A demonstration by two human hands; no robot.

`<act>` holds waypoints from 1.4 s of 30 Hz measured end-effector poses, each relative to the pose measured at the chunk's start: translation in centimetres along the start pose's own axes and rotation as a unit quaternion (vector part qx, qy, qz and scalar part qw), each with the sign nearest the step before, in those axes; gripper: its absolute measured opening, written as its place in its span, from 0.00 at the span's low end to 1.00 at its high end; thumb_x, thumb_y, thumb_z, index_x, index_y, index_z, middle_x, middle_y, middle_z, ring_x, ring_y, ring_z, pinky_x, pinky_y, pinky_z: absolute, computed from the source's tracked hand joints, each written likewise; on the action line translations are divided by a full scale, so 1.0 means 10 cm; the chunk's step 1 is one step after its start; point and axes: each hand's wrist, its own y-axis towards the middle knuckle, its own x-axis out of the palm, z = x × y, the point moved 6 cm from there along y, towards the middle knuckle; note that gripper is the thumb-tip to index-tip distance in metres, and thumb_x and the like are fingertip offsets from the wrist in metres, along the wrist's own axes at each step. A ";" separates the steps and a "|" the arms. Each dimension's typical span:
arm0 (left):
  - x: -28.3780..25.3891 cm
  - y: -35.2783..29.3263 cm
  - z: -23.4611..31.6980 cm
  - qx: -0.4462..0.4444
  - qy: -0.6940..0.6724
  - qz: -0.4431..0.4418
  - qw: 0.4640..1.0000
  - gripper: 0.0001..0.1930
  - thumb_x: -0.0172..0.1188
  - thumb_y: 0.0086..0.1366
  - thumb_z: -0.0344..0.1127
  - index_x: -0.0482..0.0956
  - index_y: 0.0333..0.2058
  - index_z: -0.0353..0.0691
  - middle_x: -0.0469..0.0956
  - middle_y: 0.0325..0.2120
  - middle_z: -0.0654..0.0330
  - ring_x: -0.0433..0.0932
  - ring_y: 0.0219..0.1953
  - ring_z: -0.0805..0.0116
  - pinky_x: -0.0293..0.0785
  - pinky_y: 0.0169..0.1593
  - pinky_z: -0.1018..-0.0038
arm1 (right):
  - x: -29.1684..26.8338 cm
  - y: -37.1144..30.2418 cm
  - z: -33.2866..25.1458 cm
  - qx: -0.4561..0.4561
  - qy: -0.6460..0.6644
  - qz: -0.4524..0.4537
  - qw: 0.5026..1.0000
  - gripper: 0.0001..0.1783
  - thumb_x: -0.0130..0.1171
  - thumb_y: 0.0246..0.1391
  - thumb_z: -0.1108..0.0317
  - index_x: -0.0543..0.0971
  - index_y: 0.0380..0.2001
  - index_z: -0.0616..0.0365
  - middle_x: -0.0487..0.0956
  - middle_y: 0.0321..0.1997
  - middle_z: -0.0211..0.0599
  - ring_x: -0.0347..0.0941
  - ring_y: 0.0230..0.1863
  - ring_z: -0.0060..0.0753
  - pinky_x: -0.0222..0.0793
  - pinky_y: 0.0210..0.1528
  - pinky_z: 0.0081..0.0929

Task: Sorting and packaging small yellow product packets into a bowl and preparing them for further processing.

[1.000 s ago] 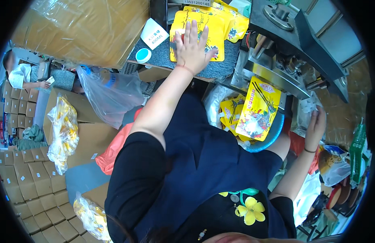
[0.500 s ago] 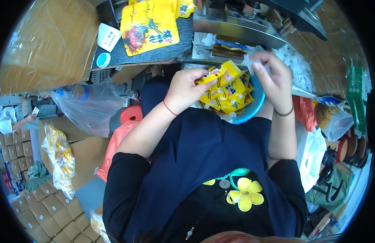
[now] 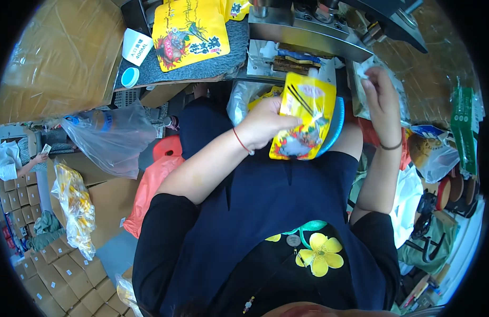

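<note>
Beside a cramped bench edge [image 3: 202, 76], left hand [image 3: 263, 127] grips a yellow pouch [image 3: 303, 119].

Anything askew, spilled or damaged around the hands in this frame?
Nothing stands out. The left hand holds a yellow pouch upright and intact over the blue basin; the right hand reaches toward clear plastic bags beside the machine. Another yellow pouch lies flat on the grey mat.

Grey mat [image 3: 149, 71] carries yellow pouch [image 3: 189, 31], cup [image 3: 137, 46].
</note>
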 end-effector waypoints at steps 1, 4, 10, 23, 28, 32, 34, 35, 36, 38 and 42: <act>-0.04 0.06 0.11 0.003 -0.017 0.007 1.000 0.17 0.63 0.59 0.23 0.77 0.49 0.27 0.82 0.45 0.51 0.83 0.44 0.65 0.78 0.50 0.70 | 0.02 -0.05 0.09 0.029 0.051 -0.006 0.998 0.11 0.56 0.62 0.69 0.74 0.46 0.61 0.73 0.32 0.37 0.70 0.36 0.29 0.67 0.41 0.24; -0.16 0.20 0.34 0.016 -0.047 0.017 0.999 0.18 0.63 0.59 0.21 0.75 0.48 0.25 0.81 0.45 0.48 0.83 0.44 0.61 0.79 0.50 0.67 | 0.18 -0.16 0.03 0.028 0.069 -0.040 0.996 0.09 0.62 0.55 0.72 0.77 0.39 0.61 0.77 0.34 0.38 0.74 0.39 0.34 0.68 0.44 0.26; -0.60 0.15 0.65 0.238 0.369 0.250 0.863 0.20 0.64 0.62 0.33 0.68 0.48 0.31 0.78 0.37 0.54 0.79 0.37 0.65 0.77 0.45 0.69 | 0.42 -0.28 -0.13 -0.041 0.066 -0.074 0.994 0.16 0.63 0.51 0.76 0.80 0.45 0.62 0.78 0.43 0.42 0.74 0.46 0.40 0.70 0.47 0.29; -1.06 -0.56 0.81 0.254 0.348 0.258 0.864 0.10 0.58 0.66 0.31 0.80 0.44 0.34 0.82 0.33 0.52 0.82 0.35 0.62 0.77 0.41 0.71 | 0.52 -0.25 -0.23 -0.055 0.068 -0.064 0.994 0.07 0.51 0.64 0.72 0.76 0.37 0.65 0.76 0.34 0.40 0.73 0.33 0.33 0.68 0.38 0.25; -0.40 -0.44 0.65 0.191 0.446 0.154 0.861 0.11 0.65 0.63 0.36 0.83 0.39 0.34 0.83 0.28 0.55 0.82 0.29 0.73 0.76 0.34 0.76 | 0.47 0.01 -0.55 0.004 0.254 0.003 0.967 0.05 0.59 0.58 0.74 0.79 0.37 0.65 0.78 0.33 0.32 0.74 0.33 0.22 0.69 0.37 0.20; -0.11 -0.28 0.38 0.153 0.294 0.073 0.941 0.15 0.64 0.66 0.41 0.82 0.40 0.32 0.84 0.30 0.58 0.81 0.30 0.74 0.77 0.36 0.75 | 0.56 0.12 -0.66 -0.039 0.207 -0.054 0.976 0.07 0.60 0.59 0.72 0.80 0.39 0.62 0.78 0.33 0.31 0.73 0.34 0.22 0.69 0.39 0.21; -0.08 -0.21 0.19 0.119 0.222 0.025 0.968 0.16 0.59 0.70 0.43 0.80 0.44 0.33 0.83 0.34 0.60 0.80 0.36 0.75 0.77 0.42 0.75 | 0.44 0.13 -0.56 -0.090 0.119 -0.076 0.986 0.07 0.58 0.61 0.71 0.79 0.39 0.63 0.78 0.35 0.34 0.74 0.36 0.27 0.69 0.41 0.24; 0.01 -0.22 0.11 0.095 0.166 0.005 0.982 0.17 0.58 0.71 0.43 0.79 0.45 0.33 0.83 0.36 0.60 0.80 0.38 0.76 0.76 0.45 0.76 | 0.41 0.09 -0.55 -0.140 0.034 -0.103 0.984 0.08 0.56 0.63 0.69 0.79 0.40 0.63 0.79 0.36 0.36 0.74 0.38 0.31 0.70 0.43 0.27; 0.10 -0.21 0.06 0.061 0.144 -0.032 0.987 0.17 0.57 0.71 0.43 0.78 0.47 0.33 0.83 0.39 0.60 0.80 0.41 0.75 0.75 0.48 0.76 | 0.42 0.06 -0.54 -0.135 0.054 -0.154 0.977 0.12 0.51 0.66 0.65 0.78 0.39 0.62 0.78 0.37 0.41 0.74 0.41 0.40 0.68 0.46 0.31; 0.23 -0.20 -0.01 0.006 0.072 -0.060 0.996 0.18 0.56 0.72 0.43 0.78 0.47 0.32 0.83 0.40 0.59 0.80 0.43 0.74 0.75 0.49 0.75 | 0.37 0.05 -0.50 -0.121 0.095 -0.176 0.972 0.13 0.50 0.66 0.64 0.78 0.40 0.62 0.77 0.37 0.42 0.74 0.42 0.40 0.69 0.47 0.31; 0.11 -0.10 -0.03 -0.044 0.063 -0.037 0.996 0.15 0.62 0.65 0.31 0.78 0.48 0.29 0.83 0.43 0.56 0.82 0.42 0.70 0.77 0.49 0.74 | 0.11 0.06 -0.20 -0.115 -0.226 -0.088 0.963 0.19 0.49 0.66 0.56 0.78 0.49 0.57 0.78 0.46 0.49 0.75 0.46 0.54 0.71 0.49 0.42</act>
